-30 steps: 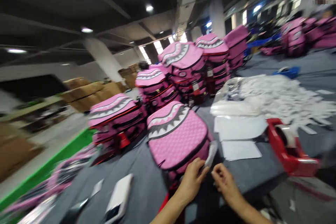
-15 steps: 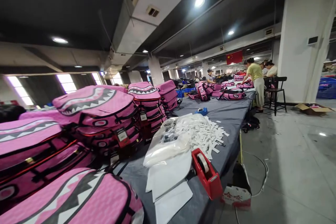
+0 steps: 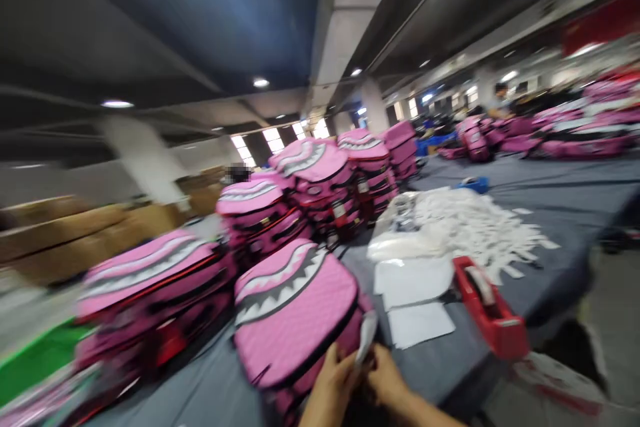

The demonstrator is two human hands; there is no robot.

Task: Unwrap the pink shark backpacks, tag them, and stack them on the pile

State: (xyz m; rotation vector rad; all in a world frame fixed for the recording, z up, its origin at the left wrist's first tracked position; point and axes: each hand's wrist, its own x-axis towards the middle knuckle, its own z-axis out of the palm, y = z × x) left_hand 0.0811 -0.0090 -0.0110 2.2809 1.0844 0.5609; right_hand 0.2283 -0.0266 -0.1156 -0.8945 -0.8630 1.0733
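Observation:
A pink backpack [image 3: 295, 310] with a grey shark-teeth pattern lies on the grey table [image 3: 565, 213] right in front of me. My left hand [image 3: 335, 380] and my right hand [image 3: 387, 380] meet at its near right corner. Both pinch a small white tag or bag [image 3: 367, 341] that stands up between them. The picture is smeared by motion, so the finger detail is soft.
Stacks of the same pink backpacks [image 3: 310, 180] fill the table's left and far side. A red tape dispenser [image 3: 493, 310] stands to the right, with white sheets [image 3: 417, 300] and a heap of white slips [image 3: 470, 220]. Cardboard boxes [image 3: 65, 233] line the left.
The view swung right and up half a second ago, with no hands in sight. It has come back left and down onto the backpack, and both hands are together at its corner again.

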